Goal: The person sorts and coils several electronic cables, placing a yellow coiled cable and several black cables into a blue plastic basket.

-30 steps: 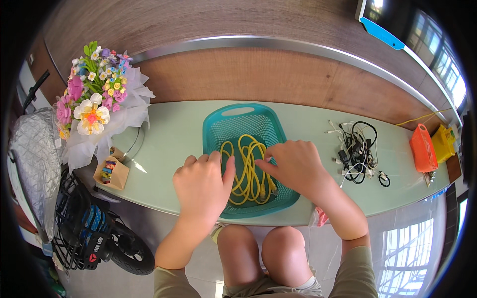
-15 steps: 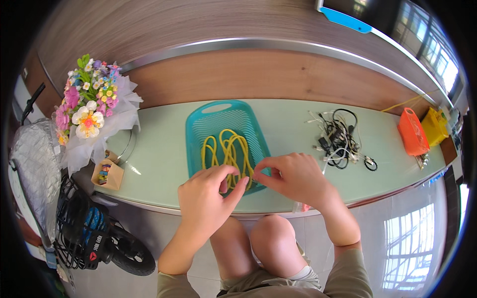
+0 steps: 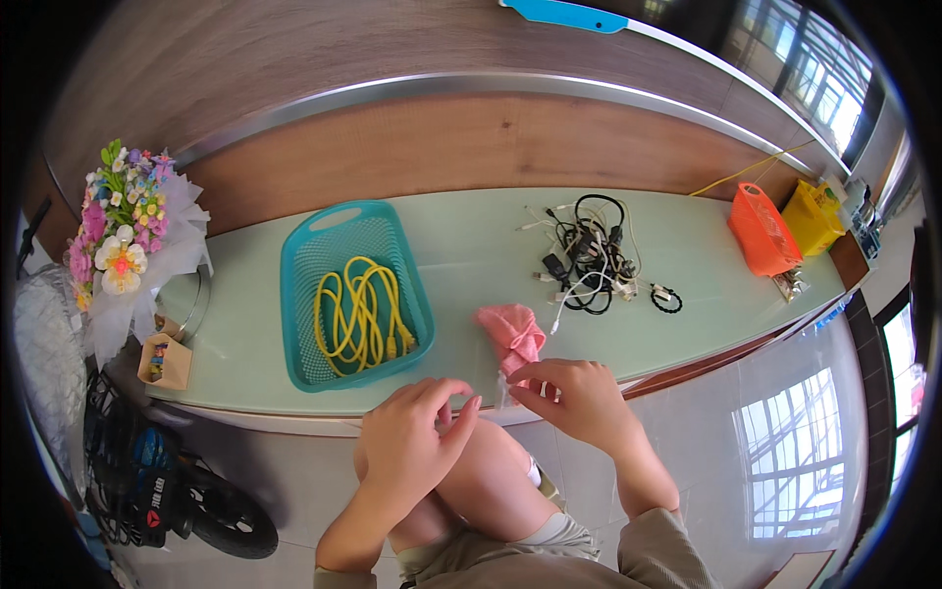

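A teal plastic basket (image 3: 294, 339) stands on the pale green glass-topped counter (image 3: 461, 236), with a looped yellow cable (image 3: 365, 319) lying in it. My left hand (image 3: 417, 437) hovers in front of the counter edge, right of the basket's near corner. Its fingers are bent, with thumb and index apart and nothing between them. Above the counter's front edge is my right hand (image 3: 579, 402), fingers curled loosely and apart, holding nothing that I can see. Just beyond its fingertips lies a crumpled pink cloth (image 3: 513, 336), with a bit of clear plastic beside it.
A tangle of black and white cables (image 3: 589, 257) lies farther back. Orange (image 3: 763, 236) and yellow (image 3: 814, 218) baskets stand at the right end. On the left are a flower bouquet (image 3: 123, 255), a small tan box (image 3: 165, 362) and a black wheeled vehicle (image 3: 177, 496) on the floor.
The view has swung right, so the counter's things sit farther left. My hands have shifted right, away from the basket and cable. The pink cloth, mostly hidden before, now shows.
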The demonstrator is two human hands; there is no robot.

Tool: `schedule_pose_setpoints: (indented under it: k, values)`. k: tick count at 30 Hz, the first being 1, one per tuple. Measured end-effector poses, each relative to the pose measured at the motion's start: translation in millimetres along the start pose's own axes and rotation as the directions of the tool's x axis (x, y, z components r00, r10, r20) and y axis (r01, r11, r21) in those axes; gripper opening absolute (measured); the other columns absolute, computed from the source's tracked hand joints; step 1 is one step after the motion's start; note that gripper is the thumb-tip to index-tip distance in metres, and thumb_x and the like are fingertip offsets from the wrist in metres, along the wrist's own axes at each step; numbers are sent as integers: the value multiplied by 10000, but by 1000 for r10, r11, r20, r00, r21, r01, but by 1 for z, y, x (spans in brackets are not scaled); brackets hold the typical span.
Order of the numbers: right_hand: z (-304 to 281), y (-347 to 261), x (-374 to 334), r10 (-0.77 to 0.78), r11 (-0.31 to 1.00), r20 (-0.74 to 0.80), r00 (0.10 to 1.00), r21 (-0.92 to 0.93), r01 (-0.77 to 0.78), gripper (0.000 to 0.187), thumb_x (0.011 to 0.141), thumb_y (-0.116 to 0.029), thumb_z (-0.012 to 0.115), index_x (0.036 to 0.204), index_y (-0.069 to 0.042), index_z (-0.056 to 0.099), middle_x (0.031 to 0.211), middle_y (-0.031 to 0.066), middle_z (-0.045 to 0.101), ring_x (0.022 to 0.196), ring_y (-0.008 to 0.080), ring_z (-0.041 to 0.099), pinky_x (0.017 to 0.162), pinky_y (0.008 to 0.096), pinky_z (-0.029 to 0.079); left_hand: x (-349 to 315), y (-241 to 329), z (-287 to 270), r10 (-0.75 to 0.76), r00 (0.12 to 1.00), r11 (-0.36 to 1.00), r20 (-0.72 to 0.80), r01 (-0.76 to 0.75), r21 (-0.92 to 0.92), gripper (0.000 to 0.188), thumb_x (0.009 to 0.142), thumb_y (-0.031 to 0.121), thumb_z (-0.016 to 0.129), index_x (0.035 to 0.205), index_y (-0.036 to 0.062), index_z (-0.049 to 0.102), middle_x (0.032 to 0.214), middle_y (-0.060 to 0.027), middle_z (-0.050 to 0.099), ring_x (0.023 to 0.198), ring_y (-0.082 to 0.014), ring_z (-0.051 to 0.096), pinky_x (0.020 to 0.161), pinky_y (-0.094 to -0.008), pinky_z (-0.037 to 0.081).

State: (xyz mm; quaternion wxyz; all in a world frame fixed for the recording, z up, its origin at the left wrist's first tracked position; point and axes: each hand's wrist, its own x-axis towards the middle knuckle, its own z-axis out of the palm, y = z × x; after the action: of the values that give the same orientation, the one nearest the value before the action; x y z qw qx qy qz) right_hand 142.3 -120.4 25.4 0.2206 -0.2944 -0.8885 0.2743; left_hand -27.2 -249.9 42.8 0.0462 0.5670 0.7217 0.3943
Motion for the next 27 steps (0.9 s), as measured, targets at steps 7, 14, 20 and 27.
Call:
schedule_pose_setpoints:
  k: [7,14,20,27]
  values:
    - [-8,41,-15,121,992,-68,990,-28,-123,130,868,-218,705,958,-132,744,798,26,708,627,182,670,578,318,510,25,8,67,55,996,985,65,-44,-166,141,837,203,715,941,116,677,753,-51,665,605,-216,625,530,-332,470]
    - [-36,84,-16,201,958,-211,957,-164,-237,150,882,-300,688,933,-170,743,783,-6,691,628,182,684,562,339,510,68,5,143,106,994,988,28,-102,-112,198,838,237,719,992,122,675,800,-25,647,666,-242,645,576,-358,487]
    - [-51,121,-5,221,920,-279,934,-259,-295,154,883,-290,679,967,-172,734,814,-10,695,645,183,685,560,341,508,94,8,188,63,998,975,19,-65,210,297,830,270,716,1059,92,656,1022,-67,626,782,-296,666,652,-408,523]
    - [-48,156,19,179,905,-292,940,-326,-274,265,885,-264,672,1138,-188,691,847,-17,692,636,164,669,571,333,498,115,-5,204,-11,994,976,107,-13,219,352,808,199,725,1138,97,659,1045,-80,608,821,-294,674,675,-411,542]
